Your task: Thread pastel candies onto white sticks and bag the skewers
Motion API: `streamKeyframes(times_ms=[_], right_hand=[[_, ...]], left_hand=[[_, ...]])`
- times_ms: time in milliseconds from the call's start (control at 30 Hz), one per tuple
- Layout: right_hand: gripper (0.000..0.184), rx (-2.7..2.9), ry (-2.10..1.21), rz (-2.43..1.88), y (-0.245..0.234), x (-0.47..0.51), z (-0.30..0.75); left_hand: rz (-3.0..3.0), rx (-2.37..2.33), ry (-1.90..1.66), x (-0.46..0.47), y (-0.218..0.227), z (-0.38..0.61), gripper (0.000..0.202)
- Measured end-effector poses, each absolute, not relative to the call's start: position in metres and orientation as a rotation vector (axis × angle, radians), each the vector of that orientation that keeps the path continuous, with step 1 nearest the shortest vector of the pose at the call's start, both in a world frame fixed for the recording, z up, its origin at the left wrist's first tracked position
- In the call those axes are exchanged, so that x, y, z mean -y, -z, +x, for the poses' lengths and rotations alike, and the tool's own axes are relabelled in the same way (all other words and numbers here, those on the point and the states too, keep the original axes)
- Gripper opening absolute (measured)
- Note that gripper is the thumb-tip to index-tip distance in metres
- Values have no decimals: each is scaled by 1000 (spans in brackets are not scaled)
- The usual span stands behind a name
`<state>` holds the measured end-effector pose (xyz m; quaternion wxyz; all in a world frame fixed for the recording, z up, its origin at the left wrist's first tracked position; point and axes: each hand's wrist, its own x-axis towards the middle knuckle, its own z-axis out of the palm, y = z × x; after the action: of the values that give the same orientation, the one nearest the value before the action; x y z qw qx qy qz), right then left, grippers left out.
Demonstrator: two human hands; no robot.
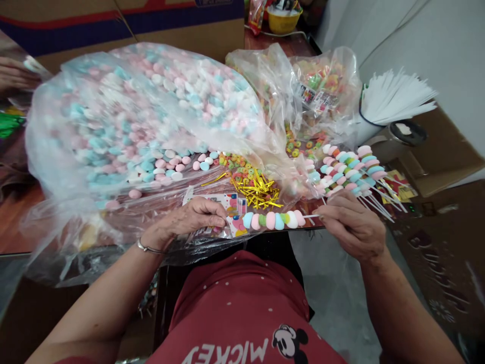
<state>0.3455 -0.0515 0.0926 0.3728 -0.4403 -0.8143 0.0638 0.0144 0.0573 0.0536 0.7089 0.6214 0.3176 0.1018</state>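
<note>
My right hand (350, 222) pinches the white stick end of a candy skewer (273, 220) strung with pink, blue, white and green marshmallow pieces. My left hand (195, 217) grips a small printed clear wrapper bag (232, 215) at the skewer's other end, where the first pieces enter the bag's mouth. Both hands sit at the near table edge, above my red shirt. Just behind them lies a heap of gold twist ties (257, 191).
A big clear bag of pink, blue and white marshmallows (125, 121) fills the table's left. A bag of ring candies (322, 86) stands behind. Finished skewers (348, 169) lie at the right, beside a cup of white sticks (394, 98). Another person's hand (13, 73) shows far left.
</note>
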Motion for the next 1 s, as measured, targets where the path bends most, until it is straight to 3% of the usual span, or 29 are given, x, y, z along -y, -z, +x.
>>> streamKeyframes(times_ms=[467,700,1000], right_hand=[[19,2038,-245,-1174,-75,50,347],[18,2278,156,-1109,-87,57,343],[14,2248,95,-1101,-83,55,335]], left_hand=[[1245,-752,-165,-57,-53,14,29],[1213,-780,-102,-57,-52,16,28],[1183,-765,-50,-56,-59,17,26]])
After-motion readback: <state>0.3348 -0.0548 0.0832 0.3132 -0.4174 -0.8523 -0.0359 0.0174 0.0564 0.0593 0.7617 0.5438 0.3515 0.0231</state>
